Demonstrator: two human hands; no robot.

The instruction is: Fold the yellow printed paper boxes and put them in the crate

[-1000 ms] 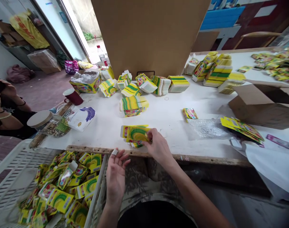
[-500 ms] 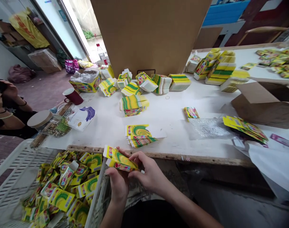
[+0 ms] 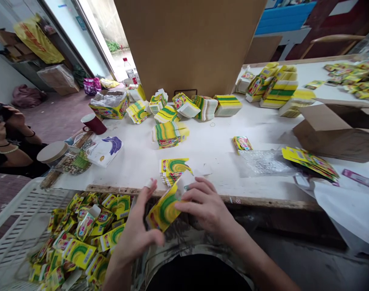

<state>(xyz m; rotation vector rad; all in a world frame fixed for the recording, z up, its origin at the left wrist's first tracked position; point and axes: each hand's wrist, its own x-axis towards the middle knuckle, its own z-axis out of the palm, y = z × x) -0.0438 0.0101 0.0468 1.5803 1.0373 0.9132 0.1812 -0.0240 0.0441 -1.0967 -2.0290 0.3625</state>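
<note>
A black top (image 3: pixel 199 274) and greyish, dark-patterned cloth (image 3: pixel 194 241) over the lap show below the near edge of the tabletop (image 3: pixel 222 145), while the left hand (image 3: pixel 137 228) wears a white fingertip wrap (image 3: pixel 149 183) and the right hand (image 3: pixel 209 210) a small teal patch (image 3: pixel 187 187).

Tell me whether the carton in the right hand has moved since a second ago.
Yes: in the view, the carton has moved down across the table's front edge.

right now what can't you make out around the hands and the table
All in the head view:
Fine print on the yellow carton in the right hand: motion blur.
Inside of the brown cardboard box: dark, partly behind its own flaps.
Near end of the white plastic crate: cut off by the bottom edge.
Whatever lies behind the tall cardboard panel: that panel blocks it.
</note>
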